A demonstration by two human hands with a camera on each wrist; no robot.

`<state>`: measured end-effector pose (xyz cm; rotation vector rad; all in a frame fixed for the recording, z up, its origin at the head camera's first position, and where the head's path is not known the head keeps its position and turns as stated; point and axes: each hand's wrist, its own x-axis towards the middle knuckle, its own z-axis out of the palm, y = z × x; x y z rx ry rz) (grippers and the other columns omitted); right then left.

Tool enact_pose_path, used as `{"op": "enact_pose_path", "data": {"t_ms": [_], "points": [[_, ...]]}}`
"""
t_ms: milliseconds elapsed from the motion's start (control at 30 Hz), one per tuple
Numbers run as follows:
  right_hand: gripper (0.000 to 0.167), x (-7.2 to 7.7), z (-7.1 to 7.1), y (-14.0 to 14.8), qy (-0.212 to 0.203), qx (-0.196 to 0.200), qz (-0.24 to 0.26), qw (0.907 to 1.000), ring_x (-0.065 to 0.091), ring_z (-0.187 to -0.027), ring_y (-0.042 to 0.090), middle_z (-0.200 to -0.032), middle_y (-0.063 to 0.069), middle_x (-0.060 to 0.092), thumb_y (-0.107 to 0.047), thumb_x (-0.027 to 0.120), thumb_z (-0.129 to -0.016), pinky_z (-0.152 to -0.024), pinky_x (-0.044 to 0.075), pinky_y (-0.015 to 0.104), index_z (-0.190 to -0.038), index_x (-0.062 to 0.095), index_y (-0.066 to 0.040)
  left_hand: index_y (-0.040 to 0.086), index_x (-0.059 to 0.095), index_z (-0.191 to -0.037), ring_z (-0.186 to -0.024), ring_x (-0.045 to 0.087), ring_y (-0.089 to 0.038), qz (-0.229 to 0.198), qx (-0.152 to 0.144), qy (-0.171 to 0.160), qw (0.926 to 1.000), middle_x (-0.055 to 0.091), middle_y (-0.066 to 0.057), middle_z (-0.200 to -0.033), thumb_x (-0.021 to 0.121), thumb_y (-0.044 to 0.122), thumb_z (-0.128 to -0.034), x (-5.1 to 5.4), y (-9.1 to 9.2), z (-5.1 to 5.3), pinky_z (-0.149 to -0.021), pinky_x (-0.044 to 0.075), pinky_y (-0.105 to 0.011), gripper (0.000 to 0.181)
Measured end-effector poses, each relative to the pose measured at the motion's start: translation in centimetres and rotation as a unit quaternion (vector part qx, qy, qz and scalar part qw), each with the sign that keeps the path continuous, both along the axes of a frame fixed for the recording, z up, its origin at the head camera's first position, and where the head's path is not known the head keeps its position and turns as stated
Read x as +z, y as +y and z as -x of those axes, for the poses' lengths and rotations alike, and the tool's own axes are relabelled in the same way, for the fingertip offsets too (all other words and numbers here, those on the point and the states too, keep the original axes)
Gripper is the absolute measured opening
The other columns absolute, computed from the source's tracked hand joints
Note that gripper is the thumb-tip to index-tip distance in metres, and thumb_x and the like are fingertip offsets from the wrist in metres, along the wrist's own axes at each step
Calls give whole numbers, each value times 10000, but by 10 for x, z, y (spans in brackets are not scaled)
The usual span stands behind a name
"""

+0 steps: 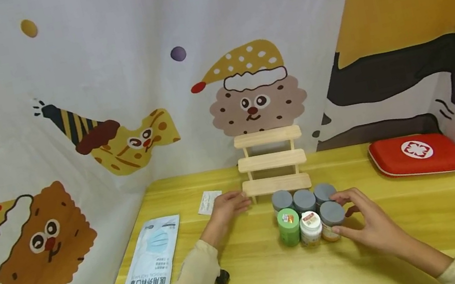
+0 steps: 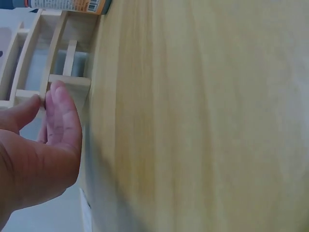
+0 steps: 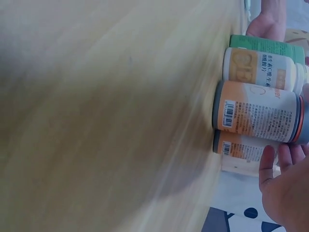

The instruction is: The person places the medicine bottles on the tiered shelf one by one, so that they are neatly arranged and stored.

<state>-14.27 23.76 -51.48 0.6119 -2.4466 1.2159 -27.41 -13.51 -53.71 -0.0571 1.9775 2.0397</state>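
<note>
Fingers (image 1: 354, 195) of the right hand (image 1: 372, 224) spread apart at the near-right gray-capped bottle (image 1: 332, 214) of six; the left hand (image 1: 226, 210), fingers together, touches the three-tier wooden rack's (image 1: 276, 184) left end.

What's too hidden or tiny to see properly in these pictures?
Head view: writing on the white card, too small to read.
Head view: most of the back middle bottle, hidden by the front bottles.
Head view: inside the red case, hidden by its cover.
Left wrist view: part of the orange-labelled bottle, cut off by the top edge.
Right wrist view: part of the right hand, cut off by the right edge.
</note>
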Motion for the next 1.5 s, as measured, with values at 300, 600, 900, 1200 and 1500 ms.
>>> {"op": "enact_pose_path", "data": {"t_ms": [300,600,900,1200,1500], "points": [[711,-1,1,-5,185,-17,214,9996,550,-1072,-11,-1183,-4,622,-10,976,-711,-739,618,204,-1315,615,-110,-44,655,-1306,-946,792,-158,-543,-21,-370,9978,793,-79,-1069,666,161,-1057,-4,-3,2,-937,684,-346,323],[669,-4,-4,-6,-58,-225,180,9996,553,-1058,-45,-1174,-7,630,-46,971,-740,-739,631,214,-1295,603,-111,-53,637,-1340,-970,791,-174,-618,-78,-499,9968,790,-101,-1108,657,158,-1062,-7,-3,0,-991,667,-381,351],[633,-6,-6,-9,-177,-383,386,9984,573,-1036,-31,-1165,8,651,-34,958,-755,-767,608,157,-1280,611,-101,-40,630,-1344,-1047,778,-203,-714,-200,-569,9956,770,-136,-1197,660,184,-1065,-8,-4,2,-1016,657,-392,360],[655,9,-9,-11,181,-212,750,9968,561,-1069,11,-1198,50,635,92,933,-699,-795,542,87,-1255,624,-61,-32,629,-1333,-1054,781,-210,-881,-132,-606,9942,761,-175,-1232,671,175,-1058,-5,-1,2,-1020,655,-400,347],[681,32,-20,-17,463,-86,837,9954,570,-1083,31,-1244,-5,617,178,867,-675,-882,517,61,-1273,600,-9,-14,647,-1303,-1057,781,-206,-1041,-127,-649,9924,759,-178,-1238,660,139,-1058,-7,-6,0,-1034,649,-403,288]]}}
